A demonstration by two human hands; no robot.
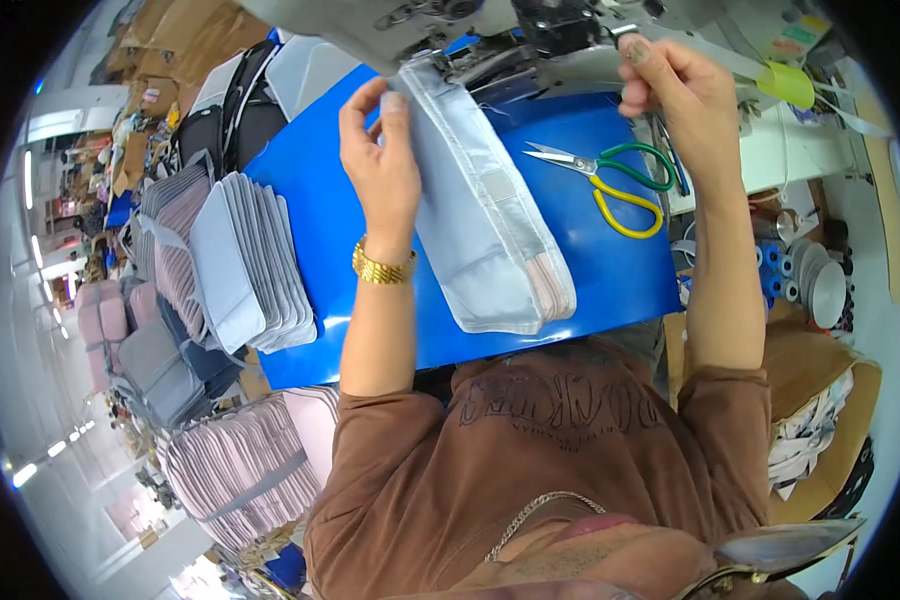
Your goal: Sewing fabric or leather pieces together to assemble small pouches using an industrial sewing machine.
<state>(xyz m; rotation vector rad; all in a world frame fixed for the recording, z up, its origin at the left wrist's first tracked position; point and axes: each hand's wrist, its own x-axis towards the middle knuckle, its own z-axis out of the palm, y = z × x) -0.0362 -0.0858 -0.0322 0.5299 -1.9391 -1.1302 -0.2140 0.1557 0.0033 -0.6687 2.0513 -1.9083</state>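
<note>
A light grey fabric piece (475, 215) with a stitched, layered band along its right side lies on the blue work surface (610, 285). Its far end sits under the head of a sewing machine (530, 60). My left hand (382, 150) is upright at the fabric's left edge, fingers and thumb apart, gripping nothing that shows. Over at the machine's right side, my right hand (675, 90) has its thumb and fingers pinched together; what they hold, if anything, is too small to tell. Thread snips or scissors (610, 180) with green and yellow handles lie between the fabric and my right forearm.
Stacked light grey fabric panels (250, 265) stand at the blue surface's left edge. Bundles of pinkish panels (240, 465) are lower left. A black bag (220, 130) lies behind the stack. At right are thread spools (778, 272) and a cardboard box (840, 400) with cloth inside.
</note>
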